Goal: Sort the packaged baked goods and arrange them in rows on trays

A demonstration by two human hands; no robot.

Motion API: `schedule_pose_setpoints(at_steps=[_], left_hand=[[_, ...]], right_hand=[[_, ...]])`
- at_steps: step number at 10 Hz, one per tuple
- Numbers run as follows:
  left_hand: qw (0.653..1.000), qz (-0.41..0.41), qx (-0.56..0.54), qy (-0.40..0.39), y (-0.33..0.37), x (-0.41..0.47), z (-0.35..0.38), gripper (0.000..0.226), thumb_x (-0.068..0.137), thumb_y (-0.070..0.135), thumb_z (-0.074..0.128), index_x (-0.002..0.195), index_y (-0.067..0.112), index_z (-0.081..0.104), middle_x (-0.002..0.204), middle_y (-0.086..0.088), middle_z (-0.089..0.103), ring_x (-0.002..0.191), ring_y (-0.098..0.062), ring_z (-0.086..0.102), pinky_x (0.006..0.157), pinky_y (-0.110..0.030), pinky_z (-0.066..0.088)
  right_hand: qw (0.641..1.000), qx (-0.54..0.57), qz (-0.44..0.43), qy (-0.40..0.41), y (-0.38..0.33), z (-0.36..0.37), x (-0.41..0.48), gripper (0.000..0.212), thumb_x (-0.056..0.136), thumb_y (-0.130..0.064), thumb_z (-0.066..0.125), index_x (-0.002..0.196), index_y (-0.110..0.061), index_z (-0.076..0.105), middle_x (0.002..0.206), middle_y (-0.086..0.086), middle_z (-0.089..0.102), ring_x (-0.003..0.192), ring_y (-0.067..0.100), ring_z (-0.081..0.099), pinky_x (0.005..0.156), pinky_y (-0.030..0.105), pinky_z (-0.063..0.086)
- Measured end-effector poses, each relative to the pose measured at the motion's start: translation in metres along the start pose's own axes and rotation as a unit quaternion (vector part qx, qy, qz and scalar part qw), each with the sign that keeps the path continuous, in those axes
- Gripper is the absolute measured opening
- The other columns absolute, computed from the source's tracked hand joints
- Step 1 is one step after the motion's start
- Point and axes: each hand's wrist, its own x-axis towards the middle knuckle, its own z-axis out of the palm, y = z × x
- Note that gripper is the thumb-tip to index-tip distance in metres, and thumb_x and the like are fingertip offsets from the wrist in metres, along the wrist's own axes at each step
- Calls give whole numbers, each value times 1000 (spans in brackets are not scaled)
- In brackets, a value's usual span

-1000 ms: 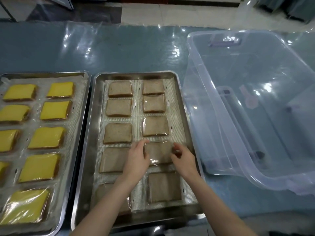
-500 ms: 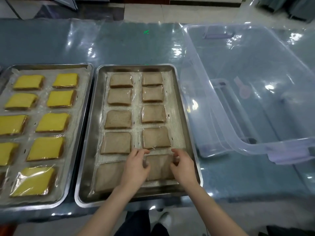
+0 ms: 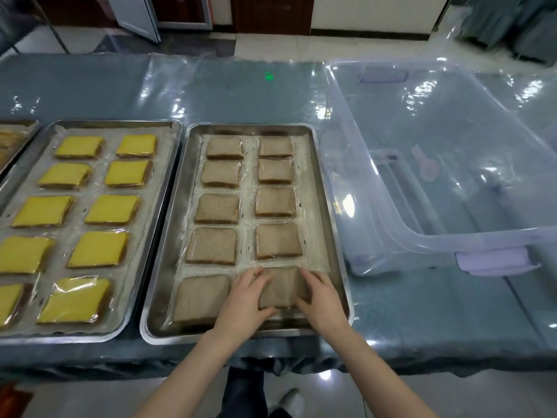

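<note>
Plastic-covered blue counter [image 3: 211,95], steel tray [image 3: 333,236] at centre. In its near-right slot (last of the right col.) the brown packet [image 3: 280,288] lies between both grips: left grip [image 3: 244,300] pinches its left edge, right grip [image 3: 324,300] curls over its right edge.

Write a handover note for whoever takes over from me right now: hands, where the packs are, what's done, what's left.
Hands: left grip and right grip both hold the brown plastic-wrapped bread slice by its sides, at the near right spot of the middle steel tray.
Done: nine other brown wrapped slices lie there in two columns. The left steel tray carries yellow wrapped slices, two columns by five rows.
The clear plastic storage bin stands right of the middle tray; no packs visible inside.
Left: probably just square this last slice with its row and let go.
</note>
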Motion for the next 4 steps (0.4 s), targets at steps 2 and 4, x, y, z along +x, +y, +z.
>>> schedule_pose_setpoints(at_steps=[2, 4], left_hand=[[1000, -8, 14, 1, 4, -1, 1, 65, 81, 32, 72, 140, 24, 43, 147, 7, 28, 136, -10, 23, 112, -21, 17], [1000, -19, -4, -23, 6, 9, -23, 56, 81, 37, 71, 132, 25, 51, 132, 10, 44, 124, -8, 40, 104, -20, 32]], right_hand=[[1000, -14, -10, -12, 4, -2, 3, 70, 84, -19, 70, 146, -21, 38, 141, -3, 41, 125, 13, 46, 110, 29, 36], [997, -54, -25, 40, -10, -16, 12, 52, 87, -21, 64, 137, -19, 48, 137, -1, 46, 121, 16, 48, 106, 28, 39]])
